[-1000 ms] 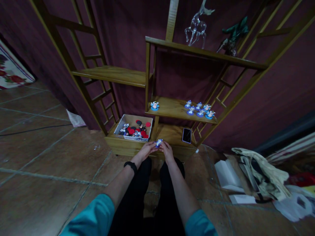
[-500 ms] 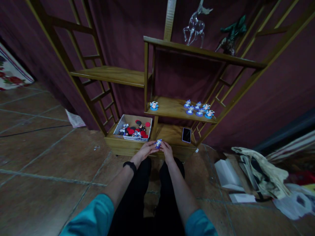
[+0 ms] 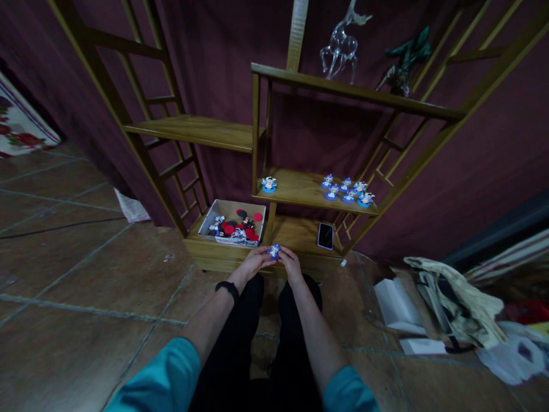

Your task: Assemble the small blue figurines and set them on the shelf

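Between both hands I hold a small purple-and-white figurine point(image 3: 274, 251) upright on its purple base, in front of the low shelf. My left hand point(image 3: 254, 261) is closed on its left side. On the right, my right hand point(image 3: 290, 264) has its fingertips closed against the figurine. Just behind my left hand, a white box point(image 3: 210, 220) contains several figurine parts and red and black discs. A blue-and-white figurine point(image 3: 269, 184) stands at the left end of the middle shelf point(image 3: 293, 186). Several purple figurines point(image 3: 331, 193) and blue-based figurines point(image 3: 365, 198) are grouped at that shelf's right end.
A phone point(image 3: 325, 236) lies on the low shelf to the right. On the upper shelf stand a clear deer ornament point(image 3: 342, 46) and a dark green statue point(image 3: 407, 60). A white carton point(image 3: 397, 306) and a cloth bag point(image 3: 458, 297) rest on the floor at right.
The figurine has shifted slightly left between my hands and now sits more upright, its base showing more. Both hands have stayed almost in place.
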Action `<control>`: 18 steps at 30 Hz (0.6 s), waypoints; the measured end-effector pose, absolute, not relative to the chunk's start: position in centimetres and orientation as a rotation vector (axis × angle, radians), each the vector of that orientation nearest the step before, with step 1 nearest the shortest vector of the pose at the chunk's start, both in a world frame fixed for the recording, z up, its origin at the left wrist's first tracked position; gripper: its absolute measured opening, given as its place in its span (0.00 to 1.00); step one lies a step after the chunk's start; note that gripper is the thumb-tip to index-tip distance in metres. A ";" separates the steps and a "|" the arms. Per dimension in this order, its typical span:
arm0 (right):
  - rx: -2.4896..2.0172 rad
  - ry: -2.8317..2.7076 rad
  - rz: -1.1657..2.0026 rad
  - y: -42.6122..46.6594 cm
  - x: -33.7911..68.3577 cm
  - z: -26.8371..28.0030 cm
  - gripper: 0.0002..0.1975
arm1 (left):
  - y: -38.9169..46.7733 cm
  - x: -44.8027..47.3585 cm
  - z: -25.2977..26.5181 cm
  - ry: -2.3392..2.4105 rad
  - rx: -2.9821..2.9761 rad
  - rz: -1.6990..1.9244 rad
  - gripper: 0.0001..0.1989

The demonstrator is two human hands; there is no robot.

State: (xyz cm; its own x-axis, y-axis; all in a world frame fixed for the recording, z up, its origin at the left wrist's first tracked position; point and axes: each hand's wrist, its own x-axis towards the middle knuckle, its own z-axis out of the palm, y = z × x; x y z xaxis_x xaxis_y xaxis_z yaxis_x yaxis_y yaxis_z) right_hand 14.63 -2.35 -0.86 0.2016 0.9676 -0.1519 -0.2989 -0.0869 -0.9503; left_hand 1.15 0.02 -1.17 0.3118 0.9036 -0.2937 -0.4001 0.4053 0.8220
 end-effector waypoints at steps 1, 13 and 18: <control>-1.171 -0.777 1.254 -2.4 14.6 -0.9 0.17 | 0.0 1.2 -1.2 0.854 0.706 0.966 0.13; -1.162 -0.839 1.246 -2.3 14.7 -1.0 0.18 | -0.2 1.3 -0.8 0.868 0.714 0.980 0.12; -1.145 -0.838 1.246 -2.0 14.8 -1.5 0.19 | -0.2 1.1 -0.5 0.804 0.728 0.918 0.16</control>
